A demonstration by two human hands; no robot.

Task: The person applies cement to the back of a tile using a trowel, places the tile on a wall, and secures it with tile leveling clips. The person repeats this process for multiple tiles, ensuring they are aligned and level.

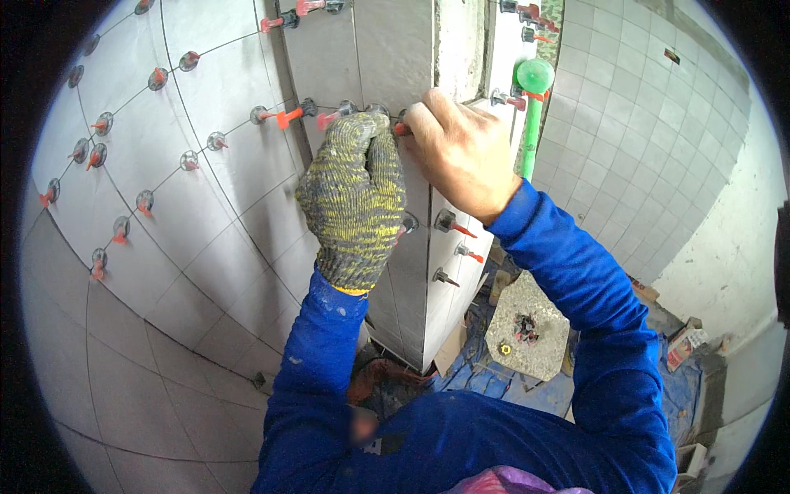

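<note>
My left hand (354, 189), in a grey and yellow knit glove, presses against the tiled column with its fingers curled together beside a black round cap (376, 109). What those fingers hold, if anything, is hidden. My bare right hand (461, 144) is closed at the column's corner, pinching a red-tipped tile leveling spacer (401, 129). More tile leveling spacers stick out around both hands: an orange one (290, 118) left of the glove, and red ones (453, 222) below my right hand.
A green-handled mallet (535, 78) hangs head up beside the column's right face. Below right stands a speckled stool (527, 325) with small dark and red pieces on it. Blue sheeting (477, 379) covers part of the floor. Rows of spacers stud the left wall tiles (189, 107).
</note>
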